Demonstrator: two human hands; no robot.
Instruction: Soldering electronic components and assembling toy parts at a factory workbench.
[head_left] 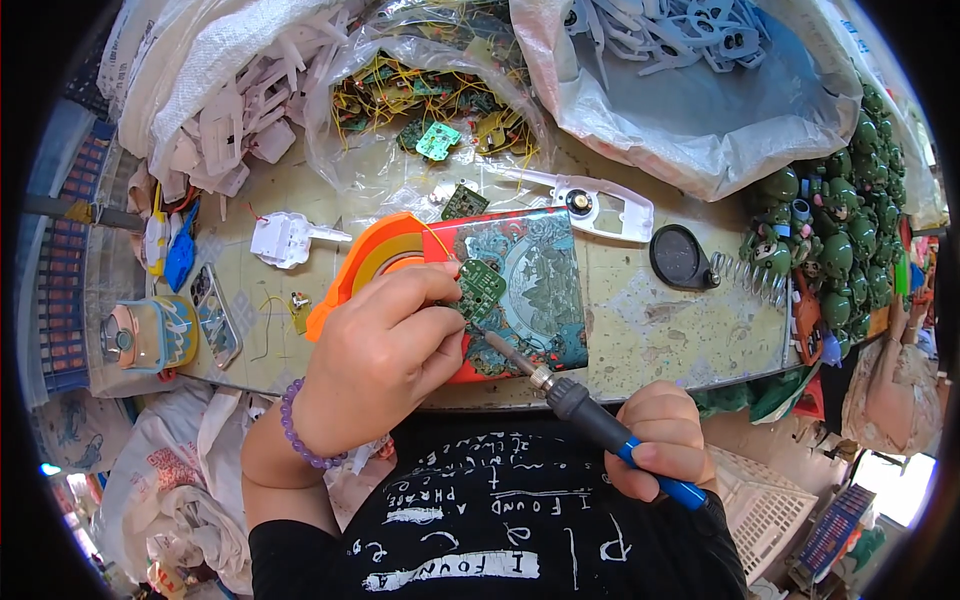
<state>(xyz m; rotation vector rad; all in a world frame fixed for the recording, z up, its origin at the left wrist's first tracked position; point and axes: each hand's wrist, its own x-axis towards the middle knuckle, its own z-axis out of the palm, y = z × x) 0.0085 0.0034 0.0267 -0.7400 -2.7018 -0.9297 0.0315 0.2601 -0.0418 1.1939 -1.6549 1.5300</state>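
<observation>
Beige worktable (650,345), circuit board (481,288) over patterned pad (540,275), sack (690,165) behind, pale crate (762,500)

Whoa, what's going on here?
A person's left hand pinches a small green circuit board above a red and teal patterned mat. Their right hand grips a soldering iron, its tip close to the board. More circuit boards sit in a clear plastic bag farther back.
</observation>
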